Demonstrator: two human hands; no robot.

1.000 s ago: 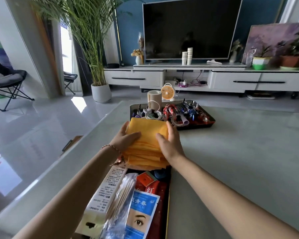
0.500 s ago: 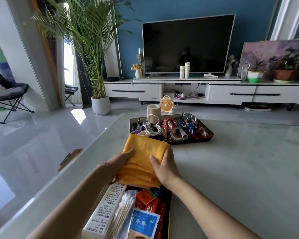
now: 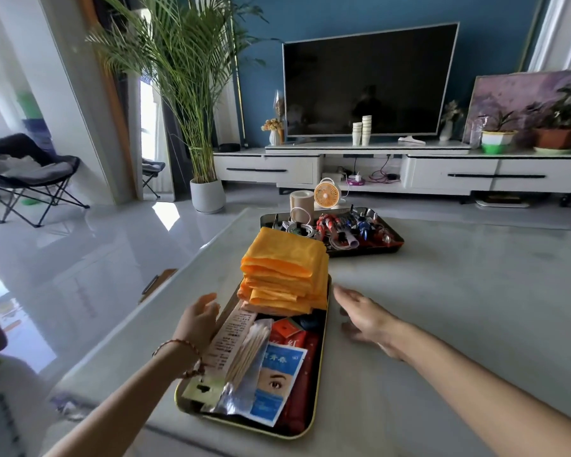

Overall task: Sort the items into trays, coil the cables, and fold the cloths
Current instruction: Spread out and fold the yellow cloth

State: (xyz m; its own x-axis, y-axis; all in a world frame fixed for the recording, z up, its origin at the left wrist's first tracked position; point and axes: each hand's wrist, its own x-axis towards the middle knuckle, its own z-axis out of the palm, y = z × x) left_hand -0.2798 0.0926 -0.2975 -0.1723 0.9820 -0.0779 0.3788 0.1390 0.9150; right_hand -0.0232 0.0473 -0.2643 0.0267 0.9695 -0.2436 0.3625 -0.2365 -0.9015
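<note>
Flanking one cloth stack [image 3: 285, 272]: left hand [image 3: 198, 319], right hand [image 3: 366, 319]; two trays [image 3: 251, 427] [image 3: 366, 253]

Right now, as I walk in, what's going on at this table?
A person is tidying a table. A stack of folded orange cloths sits at the far end of the near tray, beyond a bag of cotton swabs and other packets. The left hand is at that tray's left edge, the right hand over the table beside it; both are open, holding nothing. The far tray holds coiled cables.
</note>
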